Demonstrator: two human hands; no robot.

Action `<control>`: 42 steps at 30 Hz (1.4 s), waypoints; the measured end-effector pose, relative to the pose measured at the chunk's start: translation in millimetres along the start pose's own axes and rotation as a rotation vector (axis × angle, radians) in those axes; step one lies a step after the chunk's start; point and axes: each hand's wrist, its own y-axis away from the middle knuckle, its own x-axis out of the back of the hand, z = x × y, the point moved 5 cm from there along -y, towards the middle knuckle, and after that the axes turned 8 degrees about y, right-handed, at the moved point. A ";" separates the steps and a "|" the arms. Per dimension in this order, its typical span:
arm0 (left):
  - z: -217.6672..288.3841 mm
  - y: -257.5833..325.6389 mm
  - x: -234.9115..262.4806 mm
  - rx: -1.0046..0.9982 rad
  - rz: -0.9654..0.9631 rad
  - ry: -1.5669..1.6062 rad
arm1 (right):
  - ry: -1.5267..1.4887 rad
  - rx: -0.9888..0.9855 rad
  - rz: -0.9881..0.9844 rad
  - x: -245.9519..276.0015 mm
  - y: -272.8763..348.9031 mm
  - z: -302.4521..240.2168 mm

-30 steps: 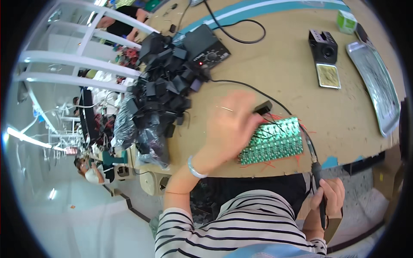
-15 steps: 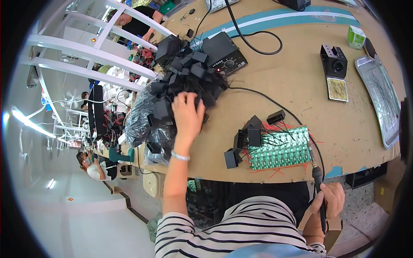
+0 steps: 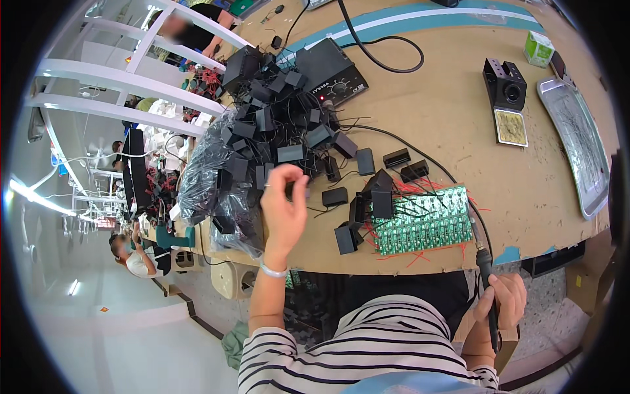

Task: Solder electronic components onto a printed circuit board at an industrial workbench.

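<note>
My left hand [image 3: 283,213] is at the near edge of a heap of small black plastic boxes [image 3: 290,153] with thin wire leads. Its thumb and fingers are curled together; a dark bit shows between them, too hidden to name. My right hand [image 3: 506,301] grips a soldering iron [image 3: 485,268] by its handle, tip pointing away beside the right edge of a green circuit board panel [image 3: 423,226]. Red wires stick out around the panel, and black leads run across it from several black boxes [image 3: 382,200] at its left end. More loose boxes [image 3: 396,158] lie beyond it.
A black soldering station [image 3: 331,69] with a dial and red light stands behind the heap. An iron holder [image 3: 506,92] with a sponge tray, a green-white carton [image 3: 539,49] and a metal tray [image 3: 576,148] are at right. Clear plastic bagging [image 3: 203,171] lies left. The iron's cable crosses the table.
My left hand has drawn back toward me from the heap, its fingers curling in. Several black boxes now lie spread between heap and panel. My right hand holds the iron almost unmoved.
</note>
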 end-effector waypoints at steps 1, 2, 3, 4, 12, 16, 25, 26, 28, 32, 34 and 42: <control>-0.7 -2.4 2.3 0.101 0.087 0.175 | 0.012 -0.007 -0.003 -0.2 -1.7 -1.4; 3.9 -6.9 2.8 0.127 0.130 0.257 | 0.004 -0.013 -0.004 0.0 -4.8 -4.1; 10.7 -13.2 0.6 0.157 0.168 0.344 | 0.004 -0.022 -0.007 1.4 -7.7 -6.9; 9.7 -17.2 -2.0 0.195 0.156 0.456 | 0.009 -0.027 0.005 1.8 -10.5 -7.6; 67.1 -36.5 -8.7 0.019 0.119 0.522 | 0.004 -0.054 0.051 7.5 -9.8 1.8; 108.8 -55.5 -67.2 -0.024 -0.308 0.369 | -0.016 -0.076 0.045 4.6 -9.1 8.9; 122.3 -58.2 -170.7 -0.252 -0.851 0.256 | -0.141 -0.152 0.042 -7.8 -10.8 30.0; 118.9 -54.8 -175.0 -0.273 -0.843 0.246 | -0.143 -0.157 0.041 -8.9 -11.2 31.3; 115.5 -52.4 -180.2 -0.297 -0.845 0.238 | -0.162 -0.146 0.035 -13.0 -12.8 33.0; 113.9 -55.8 -178.0 -0.215 -0.828 0.198 | -0.170 -0.155 0.024 -17.7 -13.6 36.8; 111.4 -57.4 -177.8 -0.119 -0.852 0.220 | -0.183 -0.147 0.014 -22.3 -13.9 38.3; 108.2 -55.2 -187.4 -0.071 -0.867 0.233 | -0.169 -0.130 0.005 -25.9 -18.2 35.5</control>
